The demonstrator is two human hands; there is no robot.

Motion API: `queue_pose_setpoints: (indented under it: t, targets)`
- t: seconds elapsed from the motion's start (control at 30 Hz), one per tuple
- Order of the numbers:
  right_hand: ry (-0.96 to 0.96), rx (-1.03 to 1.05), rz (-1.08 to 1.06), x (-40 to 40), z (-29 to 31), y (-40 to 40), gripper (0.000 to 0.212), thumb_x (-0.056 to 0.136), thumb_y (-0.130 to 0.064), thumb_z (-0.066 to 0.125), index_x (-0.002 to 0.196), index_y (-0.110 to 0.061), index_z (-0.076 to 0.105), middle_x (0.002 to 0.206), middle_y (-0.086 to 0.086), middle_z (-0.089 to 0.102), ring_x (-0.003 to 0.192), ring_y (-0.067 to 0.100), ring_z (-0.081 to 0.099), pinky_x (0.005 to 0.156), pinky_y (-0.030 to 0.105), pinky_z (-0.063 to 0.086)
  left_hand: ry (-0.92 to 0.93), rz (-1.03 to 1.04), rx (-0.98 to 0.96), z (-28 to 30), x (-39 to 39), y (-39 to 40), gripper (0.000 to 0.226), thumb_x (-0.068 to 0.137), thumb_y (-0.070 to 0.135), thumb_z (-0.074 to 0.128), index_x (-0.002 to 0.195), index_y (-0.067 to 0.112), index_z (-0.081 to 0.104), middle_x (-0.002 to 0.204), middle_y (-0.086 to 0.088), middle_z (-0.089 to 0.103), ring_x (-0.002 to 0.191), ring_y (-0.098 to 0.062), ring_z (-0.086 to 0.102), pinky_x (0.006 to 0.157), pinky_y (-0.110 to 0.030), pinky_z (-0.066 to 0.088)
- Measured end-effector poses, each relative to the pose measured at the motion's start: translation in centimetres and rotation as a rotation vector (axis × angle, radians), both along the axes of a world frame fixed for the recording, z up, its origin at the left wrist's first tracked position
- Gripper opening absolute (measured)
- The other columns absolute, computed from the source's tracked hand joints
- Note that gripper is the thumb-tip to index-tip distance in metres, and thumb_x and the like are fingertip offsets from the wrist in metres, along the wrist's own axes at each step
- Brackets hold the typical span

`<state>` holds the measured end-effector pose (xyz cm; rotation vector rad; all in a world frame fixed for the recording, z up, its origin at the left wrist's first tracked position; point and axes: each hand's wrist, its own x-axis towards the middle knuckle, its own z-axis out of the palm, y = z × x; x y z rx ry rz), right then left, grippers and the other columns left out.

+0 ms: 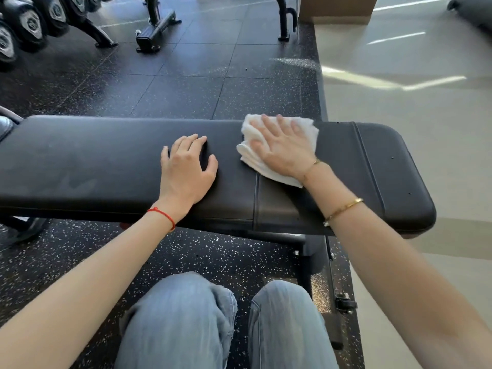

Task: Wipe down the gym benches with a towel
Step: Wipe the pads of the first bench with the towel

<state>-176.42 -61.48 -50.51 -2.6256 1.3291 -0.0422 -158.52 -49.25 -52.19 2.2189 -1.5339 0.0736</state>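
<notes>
A black padded gym bench (93, 166) runs across the view from left to right. A folded white towel (308, 129) lies on the far side of the pad, right of centre. My right hand (285, 147) presses flat on the towel, fingers spread and pointing away from me. My left hand (186, 166) rests on the bare pad just left of the towel, fingers slightly bent, holding nothing. A seam in the pad (257, 198) runs just below the towel.
A dumbbell rack (29, 22) stands at the far left on the dark speckled rubber floor (186, 83). Other black equipment frames (157, 25) stand behind. Light tiled floor (415, 97) begins at the right. My knees in blue jeans (186, 320) are below the bench, beside its leg (314, 259).
</notes>
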Motion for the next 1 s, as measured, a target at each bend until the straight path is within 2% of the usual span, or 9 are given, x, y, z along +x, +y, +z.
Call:
queue_pose_setpoints:
  t: [0.17,0.3,0.43,0.57,0.73,0.83,1.0]
  targets:
    - [-0.079,-0.066,0.14,-3.6,-0.8,5.4,0.056,0.104,-0.046,0.018,0.158,-0.032,0.01,0.166,-0.008,0.005,0.153,0.017,-0.002,0.123,0.039,-0.007,-0.002,-0.011,0.004,0.2,0.2,0.6,0.046,0.099,0.029,0.047,0.142,0.012,0.05,0.151,-0.007,0.045,0.144,-0.023,0.034,0.122,-0.045,0.019]
    - [-0.071,-0.033,0.024,-6.6,-0.8,3.0,0.056,0.104,-0.048,0.017,0.158,-0.034,0.008,0.166,-0.009,0.003,0.153,0.015,-0.002,0.123,0.038,-0.007,-0.023,-0.01,0.022,0.3,0.3,0.8,0.045,0.099,0.027,0.047,0.141,0.011,0.051,0.15,-0.008,0.046,0.143,-0.024,0.036,0.12,-0.043,0.023]
    - [-0.019,-0.005,-0.071,-2.8,-0.2,-1.1,0.057,0.105,-0.045,0.018,0.158,-0.029,0.008,0.167,-0.004,0.003,0.153,0.022,-0.002,0.122,0.042,-0.005,-0.022,-0.007,0.022,0.1,0.3,0.9,0.046,0.099,0.027,0.047,0.142,0.012,0.05,0.15,-0.009,0.046,0.143,-0.024,0.036,0.12,-0.044,0.024]
    - [-0.024,-0.012,0.033,-0.3,-0.4,1.0,0.057,0.104,-0.047,0.02,0.158,-0.031,0.01,0.167,-0.004,0.004,0.153,0.023,-0.002,0.122,0.043,-0.005,-0.007,0.008,0.004,-0.2,0.1,1.0,0.045,0.099,0.027,0.047,0.142,0.012,0.05,0.151,-0.008,0.045,0.143,-0.025,0.035,0.121,-0.044,0.022]
    - [-0.093,-0.094,0.185,-5.0,-0.7,6.9,0.054,0.104,-0.05,0.023,0.156,-0.039,0.014,0.165,-0.01,0.011,0.153,0.017,0.002,0.123,0.038,-0.006,0.007,0.007,-0.008,-0.5,0.3,1.1,0.045,0.1,0.027,0.046,0.142,0.014,0.05,0.151,-0.007,0.045,0.144,-0.024,0.035,0.122,-0.042,0.02]
    - [-0.082,-0.045,0.084,-7.0,-0.7,5.4,0.056,0.103,-0.051,0.022,0.156,-0.039,0.011,0.165,-0.013,0.007,0.153,0.013,-0.001,0.121,0.033,-0.01,0.007,0.029,-0.011,-0.5,-0.1,1.1,0.045,0.099,0.027,0.046,0.142,0.014,0.05,0.151,-0.006,0.045,0.144,-0.023,0.035,0.122,-0.042,0.019]
    - [0.001,-0.002,-0.063,-2.5,-0.1,-0.3,0.058,0.104,-0.049,0.018,0.158,-0.031,0.006,0.167,-0.007,0.001,0.153,0.02,-0.005,0.123,0.042,-0.006,0.004,0.042,-0.034,-0.5,-0.4,0.8,0.044,0.096,0.025,0.048,0.138,0.013,0.054,0.147,-0.008,0.05,0.141,-0.025,0.04,0.12,-0.046,0.024]
